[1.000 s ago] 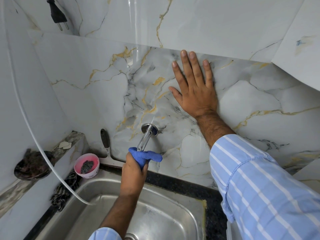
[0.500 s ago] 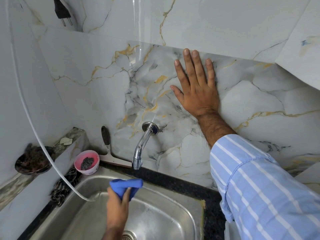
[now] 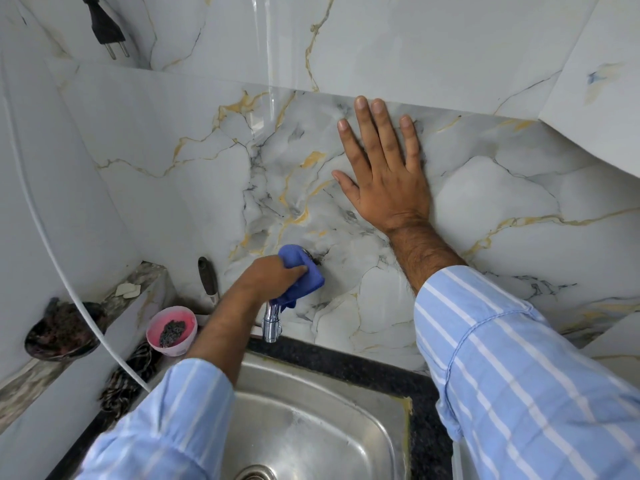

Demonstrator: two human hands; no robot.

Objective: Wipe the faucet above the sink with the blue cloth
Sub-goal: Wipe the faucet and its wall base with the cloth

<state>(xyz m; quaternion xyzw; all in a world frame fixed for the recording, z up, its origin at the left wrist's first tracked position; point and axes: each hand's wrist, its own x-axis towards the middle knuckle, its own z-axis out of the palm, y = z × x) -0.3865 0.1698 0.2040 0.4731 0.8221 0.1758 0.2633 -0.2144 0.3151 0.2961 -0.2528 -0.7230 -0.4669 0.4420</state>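
A chrome faucet (image 3: 272, 323) sticks out of the marble wall above the steel sink (image 3: 311, 420). My left hand (image 3: 268, 277) grips the blue cloth (image 3: 300, 276) and presses it around the faucet's upper part, near the wall mount. Only the faucet's lower spout shows below the cloth. My right hand (image 3: 384, 173) rests flat on the marble wall, fingers spread, up and to the right of the faucet, and holds nothing.
A pink bowl (image 3: 171, 330) with a dark scrubber stands left of the faucet. A black-handled scraper (image 3: 207, 280) leans on the wall behind it. A dark dish (image 3: 62, 332) sits on the left ledge; a white hose (image 3: 69, 282) crosses it. A plug (image 3: 104, 26) hangs top left.
My left hand, which had dropped over the sink with the cloth, has risen and wrapped the cloth around the faucet's upper part. My right hand has stayed on the wall.
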